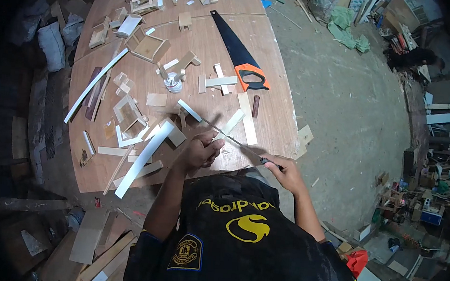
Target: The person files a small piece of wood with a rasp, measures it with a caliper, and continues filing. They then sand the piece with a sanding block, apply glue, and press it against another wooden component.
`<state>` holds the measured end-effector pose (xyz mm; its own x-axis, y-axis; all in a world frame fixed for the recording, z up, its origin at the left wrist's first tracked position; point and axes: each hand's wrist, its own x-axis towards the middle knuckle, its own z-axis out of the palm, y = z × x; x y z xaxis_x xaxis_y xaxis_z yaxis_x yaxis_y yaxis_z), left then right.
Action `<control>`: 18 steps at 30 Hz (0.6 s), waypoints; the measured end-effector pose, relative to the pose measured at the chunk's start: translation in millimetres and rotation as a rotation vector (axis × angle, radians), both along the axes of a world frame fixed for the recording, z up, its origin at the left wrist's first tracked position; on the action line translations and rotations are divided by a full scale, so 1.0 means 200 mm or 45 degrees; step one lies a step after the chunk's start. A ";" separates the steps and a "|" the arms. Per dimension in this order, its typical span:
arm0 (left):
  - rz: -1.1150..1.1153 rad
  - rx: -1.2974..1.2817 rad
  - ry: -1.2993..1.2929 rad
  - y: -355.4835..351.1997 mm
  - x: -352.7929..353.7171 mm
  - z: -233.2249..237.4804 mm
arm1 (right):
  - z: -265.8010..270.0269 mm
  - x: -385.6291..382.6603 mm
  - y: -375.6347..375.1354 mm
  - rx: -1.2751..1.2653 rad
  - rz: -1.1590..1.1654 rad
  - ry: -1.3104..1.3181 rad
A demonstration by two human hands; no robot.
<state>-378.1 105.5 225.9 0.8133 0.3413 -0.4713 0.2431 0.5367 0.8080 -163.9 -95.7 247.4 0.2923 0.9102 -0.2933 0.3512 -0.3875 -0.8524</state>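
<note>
At the table's near edge, my left hand is closed, pinching a small pale wood piece. My right hand is wrapped round the dark handle of a thin metal tool. The tool's narrow shaft runs up and left, past the fingertips of my left hand, across the wood piece. Just beyond lie a pale strip and a longer strip. A white-edged strip is near the tool's far end. Whether the tool touches it, I cannot tell.
An orange-handled saw lies on the wooden table. A small jar stands amid wood pieces. Several small wooden boxes, one large box among them, cover the left side. A long white strip overhangs the near edge.
</note>
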 end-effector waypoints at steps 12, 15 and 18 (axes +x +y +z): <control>0.035 0.105 0.098 -0.01 0.00 -0.03 | 0.01 -0.10 -0.02 0.177 0.000 -0.385; 0.225 1.019 0.244 -0.09 0.03 -0.09 | 0.01 -0.15 0.01 0.129 -0.033 -0.513; 0.045 1.107 0.514 -0.09 0.02 -0.19 | 0.02 -0.18 0.06 -0.093 0.003 -0.620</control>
<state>-373.8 87.0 187.4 0.6275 0.7250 -0.2840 0.5854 -0.1988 0.7860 -200.7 -84.1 250.6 0.4091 0.8933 -0.1861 0.7034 -0.4386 -0.5594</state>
